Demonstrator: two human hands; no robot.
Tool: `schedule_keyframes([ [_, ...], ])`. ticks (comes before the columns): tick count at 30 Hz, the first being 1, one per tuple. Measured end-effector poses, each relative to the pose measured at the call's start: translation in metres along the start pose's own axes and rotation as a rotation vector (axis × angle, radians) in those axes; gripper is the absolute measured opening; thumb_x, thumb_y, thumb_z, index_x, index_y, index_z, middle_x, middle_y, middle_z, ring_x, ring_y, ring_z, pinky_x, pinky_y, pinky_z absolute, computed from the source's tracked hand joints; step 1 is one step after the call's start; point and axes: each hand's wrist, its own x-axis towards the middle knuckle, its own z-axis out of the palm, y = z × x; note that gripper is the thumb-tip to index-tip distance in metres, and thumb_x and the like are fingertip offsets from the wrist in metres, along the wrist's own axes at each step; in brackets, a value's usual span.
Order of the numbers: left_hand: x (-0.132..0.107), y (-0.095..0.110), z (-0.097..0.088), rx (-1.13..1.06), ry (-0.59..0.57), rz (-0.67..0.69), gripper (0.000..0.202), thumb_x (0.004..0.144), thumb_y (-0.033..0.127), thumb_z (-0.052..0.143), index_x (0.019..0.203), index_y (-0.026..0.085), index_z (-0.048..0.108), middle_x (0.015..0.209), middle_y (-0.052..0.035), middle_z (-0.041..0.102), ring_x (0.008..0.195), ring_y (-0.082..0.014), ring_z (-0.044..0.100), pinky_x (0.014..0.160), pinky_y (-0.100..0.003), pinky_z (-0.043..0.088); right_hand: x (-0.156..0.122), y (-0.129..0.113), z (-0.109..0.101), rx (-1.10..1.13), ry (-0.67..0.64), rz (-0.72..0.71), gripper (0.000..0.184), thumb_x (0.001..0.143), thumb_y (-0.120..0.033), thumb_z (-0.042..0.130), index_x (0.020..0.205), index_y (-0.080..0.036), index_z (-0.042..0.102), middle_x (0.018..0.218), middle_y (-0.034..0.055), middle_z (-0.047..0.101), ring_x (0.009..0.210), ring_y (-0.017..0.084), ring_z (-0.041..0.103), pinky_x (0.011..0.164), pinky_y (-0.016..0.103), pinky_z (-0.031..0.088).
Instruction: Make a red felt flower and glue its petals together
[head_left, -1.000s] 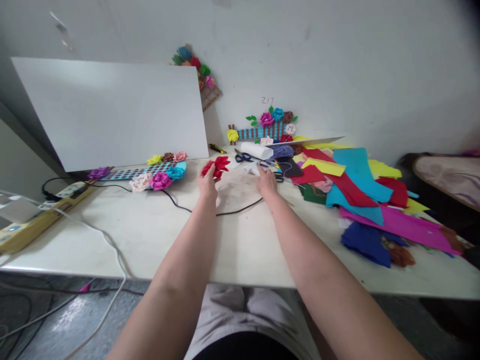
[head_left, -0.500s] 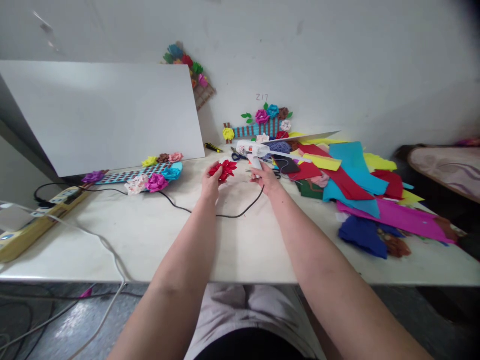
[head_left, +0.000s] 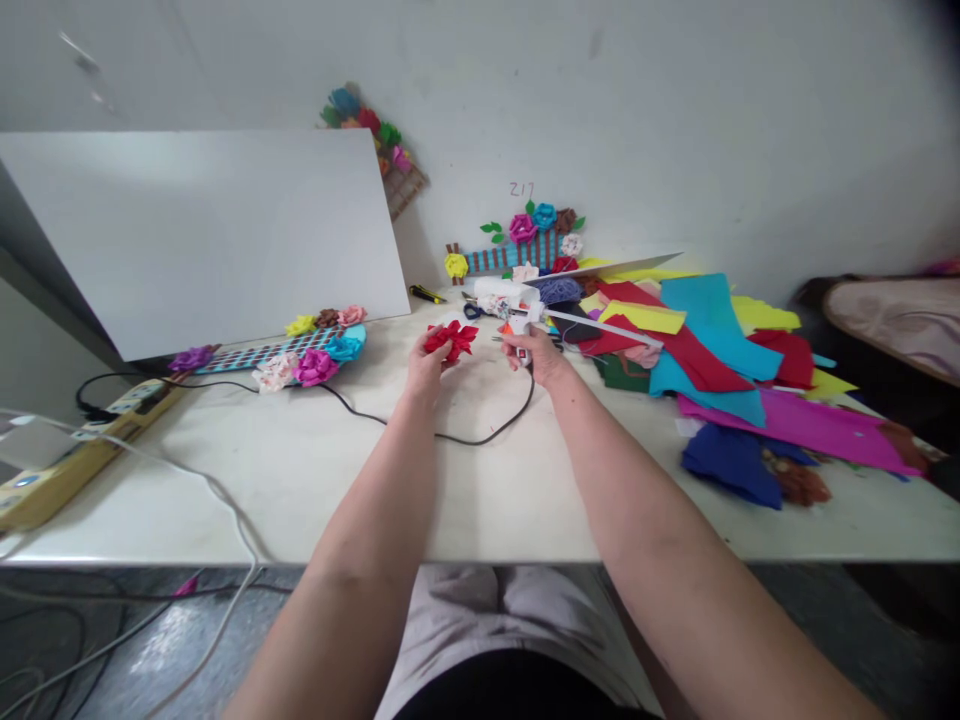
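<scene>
My left hand [head_left: 424, 365] is closed on a red folded paper flower [head_left: 451, 339], held just above the white table [head_left: 315, 470]. My right hand [head_left: 536, 355] grips the handle of a white glue gun [head_left: 517, 305], lifted off the table with its nozzle pointing left towards the flower. A glue stick pokes out of the gun's back to the right. The gun's black cord [head_left: 480, 432] loops across the table in front of my hands.
A heap of coloured felt sheets [head_left: 720, 370] covers the right side. A striped strip with paper flowers [head_left: 300, 350] lies at left, beside a power strip [head_left: 67, 450]. A white board [head_left: 202, 230] leans on the wall. Scissors and a yellow cutter [head_left: 426, 294] lie behind my hands.
My right hand has picked the glue gun up off the table and raised it towards the flower. My left hand has turned the red flower slightly and brought it nearer.
</scene>
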Motion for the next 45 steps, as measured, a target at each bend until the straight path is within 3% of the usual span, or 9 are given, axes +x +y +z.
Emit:
schedule_keyframes([
  [10, 0.0041, -0.0048, -0.0049, 0.051, 0.036, 0.068, 0.047, 0.053, 0.024, 0.081, 0.096, 0.021, 0.063, 0.099, -0.0096, 0.07, 0.083, -0.0232, 0.065, 0.062, -0.031, 0.05, -0.0036, -0.0013, 0.0035, -0.181, -0.125, 0.072, 0.035, 0.059, -0.044, 0.076, 0.063, -0.016, 0.056, 0.049, -0.0019, 0.059, 0.032, 0.006, 0.04, 0.031, 0.022, 0.032],
  [45, 0.0021, -0.003, -0.0047, 0.054, 0.06, 0.068, 0.038, 0.058, 0.019, 0.079, 0.094, 0.018, 0.065, 0.096, -0.0092, 0.071, 0.082, -0.0223, 0.067, 0.064, -0.031, 0.052, -0.0008, 0.0036, -0.0001, -0.294, -0.093, 0.122, 0.033, 0.067, -0.042, 0.075, 0.064, -0.015, 0.056, 0.049, 0.0004, 0.061, 0.029, 0.006, 0.04, 0.03, 0.022, 0.028],
])
